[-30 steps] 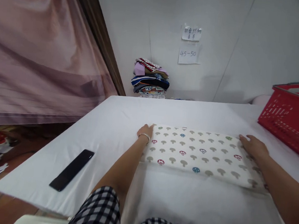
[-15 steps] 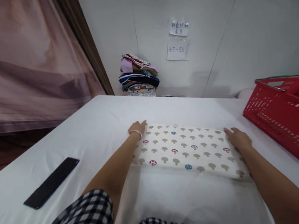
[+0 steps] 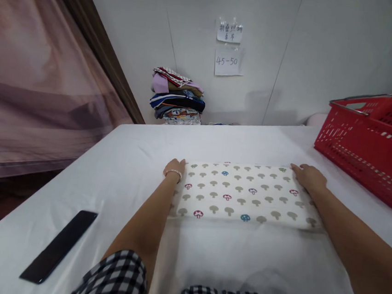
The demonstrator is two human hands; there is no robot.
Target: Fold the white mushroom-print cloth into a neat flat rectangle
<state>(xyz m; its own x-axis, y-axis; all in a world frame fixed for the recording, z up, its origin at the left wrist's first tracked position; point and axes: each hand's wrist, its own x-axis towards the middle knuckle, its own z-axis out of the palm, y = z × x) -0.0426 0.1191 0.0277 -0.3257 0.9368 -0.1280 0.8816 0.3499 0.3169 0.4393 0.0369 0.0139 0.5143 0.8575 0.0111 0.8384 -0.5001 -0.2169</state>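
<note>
A white tablecloth printed with grey, red and blue mushrooms lies before me, folded into a long, flat rectangle. At its far left corner is my left hand, wearing a bracelet, its fingers closed on the cloth's edge. My right hand grips the far right corner, thumb and fingers at the edge. The fingertips under the fabric are hidden on both sides. The far edge runs nearly straight between the two hands, and the near edge rests on the white table covering.
A black phone-like slab lies at the left of the table. A red plastic basket stands at the right. Beyond the far edge is a stack of folded fabrics by the wall, under paper signs. A pinkish curtain hangs at left.
The view has shifted slightly, so everything sits a little further left. Both hands stay at the same corners, and the tablecloth keeps its folded shape.
</note>
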